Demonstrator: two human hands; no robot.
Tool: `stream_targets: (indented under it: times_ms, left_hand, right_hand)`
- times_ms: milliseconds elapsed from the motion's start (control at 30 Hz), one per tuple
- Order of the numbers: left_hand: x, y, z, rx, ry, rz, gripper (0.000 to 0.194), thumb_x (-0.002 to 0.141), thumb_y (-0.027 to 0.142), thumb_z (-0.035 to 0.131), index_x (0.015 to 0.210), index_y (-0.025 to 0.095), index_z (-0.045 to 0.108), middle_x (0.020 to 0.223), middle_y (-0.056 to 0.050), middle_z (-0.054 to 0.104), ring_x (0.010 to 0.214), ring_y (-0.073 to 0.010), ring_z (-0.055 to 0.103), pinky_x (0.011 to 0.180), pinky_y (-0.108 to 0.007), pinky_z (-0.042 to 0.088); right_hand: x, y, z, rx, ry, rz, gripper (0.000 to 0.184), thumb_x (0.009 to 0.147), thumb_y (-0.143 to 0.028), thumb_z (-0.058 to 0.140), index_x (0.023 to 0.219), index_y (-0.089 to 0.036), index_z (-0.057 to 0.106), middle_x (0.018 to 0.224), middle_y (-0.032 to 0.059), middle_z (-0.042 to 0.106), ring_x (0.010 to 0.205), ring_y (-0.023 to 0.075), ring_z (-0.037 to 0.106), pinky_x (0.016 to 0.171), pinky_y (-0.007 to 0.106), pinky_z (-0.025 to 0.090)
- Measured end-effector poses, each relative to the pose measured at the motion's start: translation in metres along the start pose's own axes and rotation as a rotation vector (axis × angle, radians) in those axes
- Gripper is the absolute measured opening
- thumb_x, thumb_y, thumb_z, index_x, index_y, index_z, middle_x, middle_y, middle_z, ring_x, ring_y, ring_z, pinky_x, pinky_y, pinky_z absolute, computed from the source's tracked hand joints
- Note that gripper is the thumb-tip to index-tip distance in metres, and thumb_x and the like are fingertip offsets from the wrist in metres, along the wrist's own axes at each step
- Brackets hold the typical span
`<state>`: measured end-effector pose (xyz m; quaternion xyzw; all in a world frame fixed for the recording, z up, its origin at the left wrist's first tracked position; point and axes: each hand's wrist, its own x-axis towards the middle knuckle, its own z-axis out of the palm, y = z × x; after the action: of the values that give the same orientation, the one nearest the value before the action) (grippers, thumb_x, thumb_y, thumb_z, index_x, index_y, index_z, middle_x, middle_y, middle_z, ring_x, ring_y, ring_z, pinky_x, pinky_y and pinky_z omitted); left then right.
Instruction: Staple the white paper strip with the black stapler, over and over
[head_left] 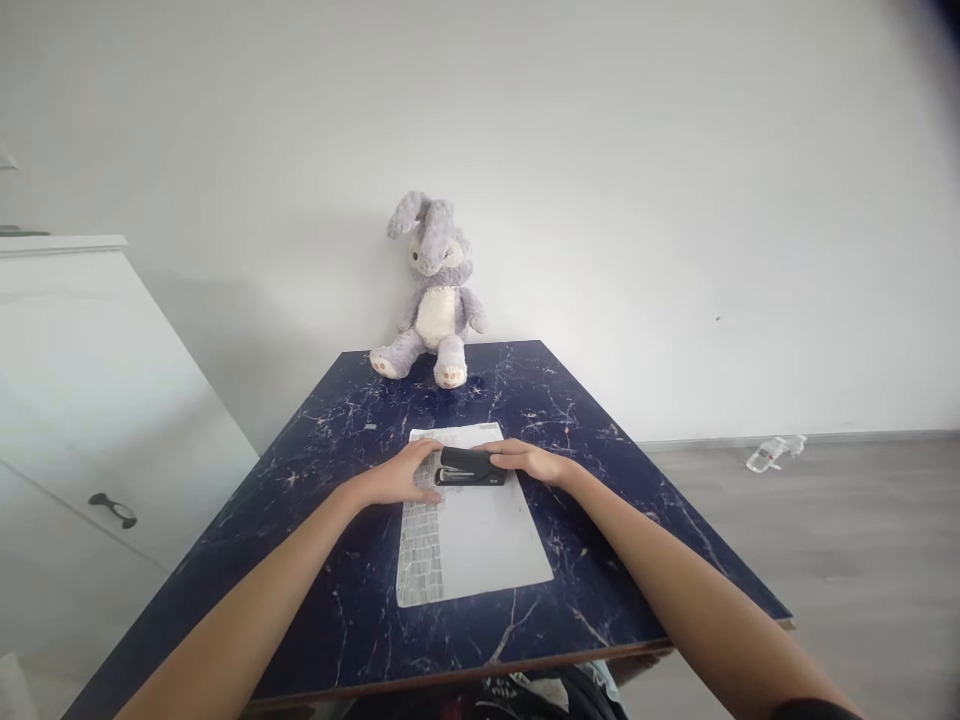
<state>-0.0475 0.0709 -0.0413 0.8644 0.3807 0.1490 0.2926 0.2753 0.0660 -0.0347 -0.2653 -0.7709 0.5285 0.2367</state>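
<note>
A black stapler (474,470) lies across the upper part of a white sheet (491,540), its jaw end pointing left. A grey brick-like pattern runs down the sheet's left side. My right hand (529,461) grips the stapler's right end, fingers over its top. At the other end my left hand (405,474) is open, with thumb and fingers apart around the jaw end; whether they touch it I cannot tell. Part of the sheet is hidden under the stapler and my left hand.
The dark blue marble-patterned table (600,590) carries a grey plush rabbit (437,310), seated at the back against the wall. A small pale scrap (370,427) lies left of the sheet. At the left stands a white cabinet (90,370). Clear plastic packaging (775,453) lies on the floor at right.
</note>
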Motion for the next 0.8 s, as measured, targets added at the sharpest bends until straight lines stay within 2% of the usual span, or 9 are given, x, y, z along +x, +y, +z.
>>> stream_targets:
  times_ms: [133,267,367,433,500,600,667,733,800]
  left_hand:
    - [-0.001,0.002,0.01,-0.025,0.151,0.0,0.072,0.08,0.058,0.078,0.14,0.025,0.055,0.147,-0.015,0.051,0.132,-0.0365,0.052,0.111,-0.05,0.042]
    - [0.002,0.004,0.011,-0.036,0.197,-0.022,0.081,0.07,0.052,0.087,0.139,0.024,0.056,0.143,-0.014,0.055,0.129,-0.0367,0.055,0.108,-0.049,0.044]
    - [0.003,0.004,0.009,-0.046,0.219,-0.022,0.085,0.066,0.05,0.09,0.138,0.023,0.056,0.141,-0.014,0.056,0.129,-0.0365,0.055,0.108,-0.049,0.044]
    - [0.003,0.003,0.009,-0.061,0.219,-0.021,0.085,0.063,0.051,0.091,0.137,0.023,0.058,0.14,-0.014,0.058,0.128,-0.0367,0.056,0.107,-0.049,0.044]
    - [0.003,0.003,0.009,-0.096,0.226,-0.027,0.089,0.059,0.051,0.094,0.135,0.023,0.06,0.139,-0.014,0.058,0.127,-0.0374,0.057,0.107,-0.049,0.044]
    - [0.004,0.005,0.011,-0.239,0.36,-0.016,0.085,0.06,0.054,0.093,0.133,0.023,0.063,0.142,-0.014,0.058,0.133,-0.0372,0.053,0.115,-0.049,0.038]
    - [0.007,0.007,0.012,-0.485,0.536,-0.024,0.063,0.078,0.06,0.079,0.128,0.023,0.066,0.142,-0.013,0.059,0.137,-0.0334,0.05,0.118,-0.048,0.035]
    - [0.01,0.011,0.014,-0.828,0.672,-0.087,0.047,0.092,0.06,0.065,0.118,0.021,0.067,0.137,-0.014,0.063,0.133,-0.0297,0.056,0.116,-0.046,0.04]
    - [0.012,0.016,0.018,-1.128,0.648,-0.186,0.039,0.094,0.053,0.067,0.11,0.018,0.068,0.127,-0.015,0.068,0.122,-0.0282,0.064,0.107,-0.043,0.049]
  right_hand:
    - [0.001,0.005,-0.004,0.195,-0.053,0.039,0.053,0.092,-0.051,0.066,0.134,-0.019,0.068,0.13,0.0097,0.07,0.12,0.0296,0.064,0.112,0.045,0.042]
    - [0.002,0.004,-0.011,0.241,-0.096,0.046,0.067,0.084,-0.05,0.078,0.143,-0.023,0.06,0.147,0.0114,0.059,0.137,0.0307,0.052,0.118,0.047,0.035]
    - [0.002,-0.001,-0.011,0.203,-0.1,0.02,0.073,0.082,-0.051,0.08,0.145,-0.022,0.058,0.151,0.0139,0.055,0.14,0.0305,0.05,0.117,0.047,0.036]
    - [0.004,-0.004,-0.005,0.075,-0.063,-0.019,0.068,0.083,-0.05,0.078,0.142,-0.021,0.061,0.144,0.0132,0.061,0.133,0.03,0.056,0.112,0.044,0.042]
    - [0.007,-0.007,0.006,-0.146,0.027,-0.063,0.053,0.084,-0.045,0.077,0.131,-0.02,0.069,0.125,0.0099,0.072,0.114,0.0279,0.067,0.1,0.04,0.051]
    - [0.013,-0.005,0.027,-0.471,0.198,-0.113,0.03,0.086,-0.029,0.073,0.114,-0.018,0.074,0.098,0.0055,0.077,0.085,0.0228,0.072,0.08,0.034,0.056]
    - [0.016,-0.003,0.037,-0.662,0.322,-0.198,0.032,0.089,-0.017,0.066,0.121,-0.018,0.071,0.107,0.0084,0.077,0.092,0.024,0.073,0.084,0.036,0.057]
    - [0.017,-0.001,0.042,-0.902,0.417,-0.345,0.043,0.091,-0.006,0.058,0.132,-0.018,0.066,0.126,0.0127,0.072,0.116,0.0274,0.068,0.098,0.043,0.055]
    - [0.016,-0.002,0.045,-1.153,0.46,-0.494,0.047,0.094,-0.002,0.051,0.138,-0.018,0.062,0.14,0.0143,0.064,0.134,0.0294,0.057,0.108,0.048,0.049]
